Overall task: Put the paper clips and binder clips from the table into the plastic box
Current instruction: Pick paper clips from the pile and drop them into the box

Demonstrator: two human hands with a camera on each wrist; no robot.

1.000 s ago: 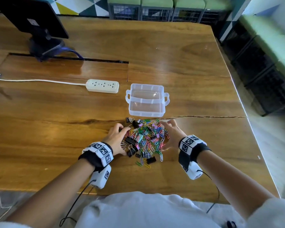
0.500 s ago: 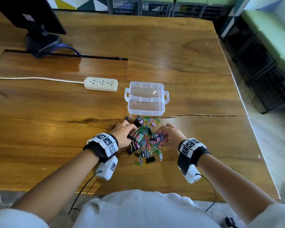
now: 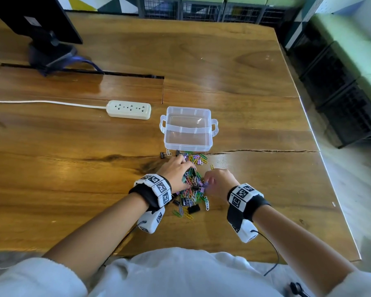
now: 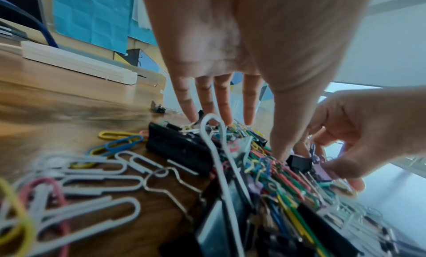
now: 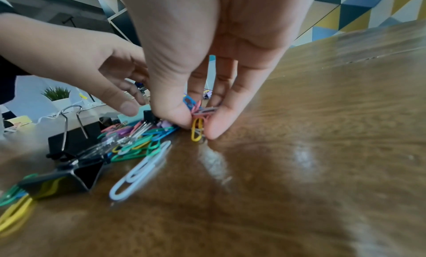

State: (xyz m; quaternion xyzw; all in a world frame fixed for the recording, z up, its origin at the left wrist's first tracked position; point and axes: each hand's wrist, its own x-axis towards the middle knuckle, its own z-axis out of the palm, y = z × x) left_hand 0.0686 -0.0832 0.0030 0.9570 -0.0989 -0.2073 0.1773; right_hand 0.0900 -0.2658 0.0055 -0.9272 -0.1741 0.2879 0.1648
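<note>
A heap of coloured paper clips (image 3: 193, 187) and black binder clips (image 3: 193, 209) lies on the wooden table just in front of the clear plastic box (image 3: 187, 129), which is empty. My left hand (image 3: 177, 172) rests on the heap's left side with straight fingers (image 4: 221, 104) pressing down into the clips. My right hand (image 3: 217, 181) is at the heap's right edge; its thumb and fingers pinch a small bunch of paper clips (image 5: 199, 115) off the table. A big black binder clip (image 4: 177, 148) lies near my left palm.
A white power strip (image 3: 129, 109) with its cord lies left of the box. A monitor stand (image 3: 49, 54) is at the far left. The table's right edge (image 3: 321, 159) drops to the floor. Stray clips (image 3: 165, 154) lie by the box's near-left corner.
Both hands have closed in over the heap, raking the clips into a tighter pile. My right hand has gone from spread beside the heap to pinching a few clips.
</note>
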